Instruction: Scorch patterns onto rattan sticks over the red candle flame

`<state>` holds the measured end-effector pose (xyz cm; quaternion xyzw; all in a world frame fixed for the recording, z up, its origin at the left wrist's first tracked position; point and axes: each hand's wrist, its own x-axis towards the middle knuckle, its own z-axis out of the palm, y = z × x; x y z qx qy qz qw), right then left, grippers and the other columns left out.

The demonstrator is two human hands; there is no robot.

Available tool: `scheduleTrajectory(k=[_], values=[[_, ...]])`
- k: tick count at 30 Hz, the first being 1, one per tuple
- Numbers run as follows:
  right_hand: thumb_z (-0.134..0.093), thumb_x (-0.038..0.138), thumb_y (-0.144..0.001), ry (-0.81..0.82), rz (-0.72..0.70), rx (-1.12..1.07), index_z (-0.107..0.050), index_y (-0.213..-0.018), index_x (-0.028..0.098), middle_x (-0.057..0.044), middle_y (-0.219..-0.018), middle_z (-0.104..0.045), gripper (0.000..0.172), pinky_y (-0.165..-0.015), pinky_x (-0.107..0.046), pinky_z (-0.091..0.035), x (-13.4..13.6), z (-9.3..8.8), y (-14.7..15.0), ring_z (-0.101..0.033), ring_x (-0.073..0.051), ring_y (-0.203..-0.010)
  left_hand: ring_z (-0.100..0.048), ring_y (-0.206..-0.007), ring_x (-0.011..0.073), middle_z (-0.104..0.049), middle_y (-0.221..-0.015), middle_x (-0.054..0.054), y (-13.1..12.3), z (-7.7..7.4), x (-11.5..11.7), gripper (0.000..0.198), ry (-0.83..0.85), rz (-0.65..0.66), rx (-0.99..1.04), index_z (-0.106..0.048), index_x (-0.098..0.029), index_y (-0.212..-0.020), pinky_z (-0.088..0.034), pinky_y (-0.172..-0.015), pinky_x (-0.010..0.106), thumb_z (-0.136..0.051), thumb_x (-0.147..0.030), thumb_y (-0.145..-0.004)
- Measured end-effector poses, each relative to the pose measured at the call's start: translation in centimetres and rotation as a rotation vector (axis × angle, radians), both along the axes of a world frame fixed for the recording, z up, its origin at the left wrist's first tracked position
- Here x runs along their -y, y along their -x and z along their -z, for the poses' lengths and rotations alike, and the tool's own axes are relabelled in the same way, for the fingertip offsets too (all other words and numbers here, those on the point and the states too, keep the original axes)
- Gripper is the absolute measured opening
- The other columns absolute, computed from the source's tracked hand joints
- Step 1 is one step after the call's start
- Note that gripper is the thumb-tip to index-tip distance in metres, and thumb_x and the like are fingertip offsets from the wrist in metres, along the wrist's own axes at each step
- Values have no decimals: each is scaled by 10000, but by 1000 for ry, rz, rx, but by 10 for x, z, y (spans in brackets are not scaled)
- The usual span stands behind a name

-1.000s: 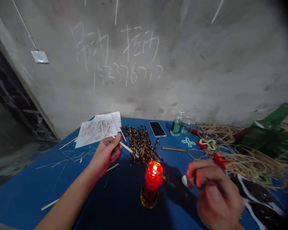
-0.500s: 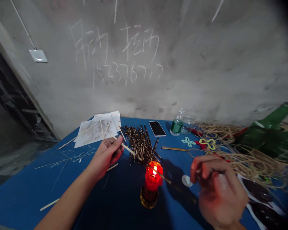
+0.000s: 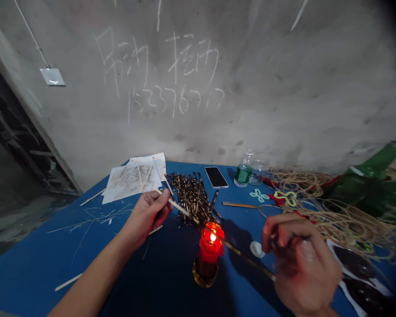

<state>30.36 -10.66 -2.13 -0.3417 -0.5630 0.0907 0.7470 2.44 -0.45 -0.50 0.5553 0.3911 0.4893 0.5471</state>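
1. Our left hand (image 3: 147, 215) pinches a thin wooden stick (image 3: 176, 207) between thumb and fingers, its far end at the red candle's (image 3: 209, 244) flame.
2. Our right hand (image 3: 300, 259) curls inward; we cannot tell what it pinches.
3. Scorched sticks (image 3: 191, 198) lie heaped on the blue counter (image 3: 36, 259).

Rough concrete wall (image 3: 251, 123), matt blue tabletop (image 3: 26, 259), smooth wooden stick (image 3: 177, 207)

Blue tabletop (image 3: 29, 251), red candle (image 3: 211, 242), black-and-tan mottled sticks (image 3: 191, 198), pale tan twine (image 3: 336, 224)
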Motion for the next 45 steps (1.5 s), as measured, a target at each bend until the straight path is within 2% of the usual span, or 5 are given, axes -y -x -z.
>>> scheduleTrajectory(k=[3, 9, 18, 34, 45], values=[[-536, 338, -1078, 2, 6, -3, -617, -781, 236, -64, -796, -627, 324, -496, -324, -411, 0, 0, 0, -588, -212, -626, -217, -337, 45, -387, -370, -53, 0, 0, 0, 594, 4, 13, 5, -623, -176, -617, -146, -384, 213, -719, -702, -877], [-534, 349, -1065, -9, -19, -31, -623, -775, 227, -58, -799, -612, 327, -445, -319, -341, 0, -1, 2, -527, -197, -593, -223, -333, 47, -403, -371, -46, -1, -2, 2, 581, 7, 37, 5, -641, -175, -634, -156, -383, 213, -721, -699, -872], [-518, 337, -1082, -18, -24, 14, -626, -786, 229, -63, -779, -625, 333, -490, -333, -407, 1, -1, 0, -557, -206, -586, -234, -348, 58, -404, -378, -40, 1, 1, 1, 580, -9, 47, -30, -666, -178, -638, -151, -391, 228, -689, -694, -902], [-522, 343, -1076, -35, -33, 36, -617, -779, 228, -53, -746, -604, 333, -506, -335, -380, 3, -4, 2, -557, -211, -607, -240, -344, 45, -409, -381, -46, 0, -3, 3, 624, 5, 58, -21, -675, -167, -630, -133, -383, 211, -731, -755, -832], [-544, 361, -1081, -38, -60, 28, -627, -786, 227, -49, -745, -605, 335, -542, -335, -385, 3, -3, 1, -559, -211, -635, -275, -333, 41, -441, -373, -28, 3, 2, 1, 687, -18, 113, -65, -674, -142, -605, -145, -369, 193, -618, -744, -931]])
